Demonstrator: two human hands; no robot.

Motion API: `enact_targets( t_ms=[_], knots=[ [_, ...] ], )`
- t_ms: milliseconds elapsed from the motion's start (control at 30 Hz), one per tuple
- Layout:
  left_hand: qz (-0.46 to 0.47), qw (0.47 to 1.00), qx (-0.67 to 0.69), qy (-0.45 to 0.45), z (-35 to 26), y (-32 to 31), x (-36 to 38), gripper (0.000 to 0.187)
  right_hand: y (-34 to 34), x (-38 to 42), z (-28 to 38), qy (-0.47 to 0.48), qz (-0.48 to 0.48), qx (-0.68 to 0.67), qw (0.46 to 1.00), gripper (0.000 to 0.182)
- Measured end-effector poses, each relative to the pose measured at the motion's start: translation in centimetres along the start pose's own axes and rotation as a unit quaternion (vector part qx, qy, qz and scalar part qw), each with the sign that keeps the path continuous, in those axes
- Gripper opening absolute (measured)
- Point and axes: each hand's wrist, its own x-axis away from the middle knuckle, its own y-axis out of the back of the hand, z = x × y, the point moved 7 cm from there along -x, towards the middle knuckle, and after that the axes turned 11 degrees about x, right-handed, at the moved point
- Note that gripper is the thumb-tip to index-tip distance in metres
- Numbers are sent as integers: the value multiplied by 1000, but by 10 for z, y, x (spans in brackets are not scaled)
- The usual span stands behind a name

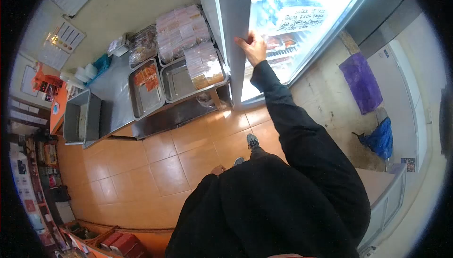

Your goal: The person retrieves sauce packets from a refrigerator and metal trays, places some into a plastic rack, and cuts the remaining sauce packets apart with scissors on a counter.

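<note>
My right hand (254,48) is at the edge of a lit fridge's glass door (306,10), its thumb stretched toward the grey door frame (238,17) and its other fingers bent around the edge. Handwriting shows on the glass, and packed items stand on the shelves behind it. Low beside my body, my left hand (218,170) hangs over the tiled floor, mostly hidden by the black sleeve; what its fingers do is too small to tell.
To the left, a metal table (111,109) carries a tray with orange-red packets (146,78), stacked wrapped packages (181,29) and a grey bin (78,121). A purple cloth (361,82) and a blue bag (379,140) hang at the right. Red boxes (125,245) lie bottom left.
</note>
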Motion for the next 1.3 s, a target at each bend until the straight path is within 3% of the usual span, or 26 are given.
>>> enact_targets(
  t_ms=[100,133,200,233,333,400,467,500,533,567,600,633,667,700,733,767,800,833,867,900,967,1033,1067,1100,1233,1300],
  knots=[
    [51,991,15,119,28,13,4,41,38,48,6,12,18,-10,1000,48],
    [53,991,13,121,28,22,4,41,49,66,1,22,3,-99,995,53],
    [116,981,-88,125,33,37,2,36,83,111,-22,-36,-10,-72,997,59],
    [149,971,-139,126,38,42,0,34,99,140,-40,-98,-5,-125,987,48],
    [137,955,-238,111,39,63,-16,35,163,213,-99,-82,-147,-258,951,28],
    [136,942,-289,101,52,62,-29,37,217,255,-130,-167,-288,-248,910,37],
    [131,947,-294,-8,63,48,-62,33,264,293,-154,-242,-422,-232,842,51],
    [135,958,-243,-71,19,54,-48,25,281,295,-159,-220,-419,-332,816,54],
    [136,963,-190,-132,-43,62,-37,23,308,284,-157,-203,-352,-298,864,55],
    [125,979,-132,-91,-61,62,-53,21,333,275,-153,-178,-284,-257,906,56],
    [202,955,-206,-65,-107,61,-57,26,358,267,-148,-145,-221,-215,940,57],
    [163,964,-146,-148,-151,68,-75,26,396,276,-184,-57,-44,-324,943,56],
    [127,959,-95,-234,-195,76,-90,28,418,275,-199,-56,-43,-326,943,56],
    [66,972,-20,-225,-188,71,-160,28,437,267,-192,48,-32,-183,981,69],
    [1,968,-149,-202,-247,93,-167,36,454,259,-189,72,55,-81,993,77],
    [-91,941,-59,-319,-317,124,-151,48,471,253,-188,115,137,30,983,85],
    [-131,949,-29,-285,-373,147,-152,55,489,249,-186,170,209,124,955,94],
    [-213,907,-55,-359,-406,165,-179,56,504,253,-202,66,181,70,979,95],
    [-293,876,-80,-375,-441,185,-191,57,521,256,-219,47,230,85,968,91],
    [-334,880,-126,-314,-468,203,-205,50,538,258,-232,-7,212,106,972,89],
    [-373,872,-176,-264,-497,231,-241,46,571,266,-271,-150,118,157,969,84],
    [-214,907,-330,-152,-511,240,-271,36,605,288,-302,-320,-16,217,922,80],
    [-328,899,-233,-173,-504,253,-290,28,619,298,-315,-376,-68,239,893,78],
    [-342,865,-306,-203,-486,253,-328,27,628,306,-326,-414,-104,254,868,76],
    [-461,838,-228,-183,-509,250,-295,42,635,335,-336,-521,-187,296,778,68],
    [-477,835,-241,-131,-500,241,-322,56,630,345,-341,-549,-193,297,757,64]
  ],
)
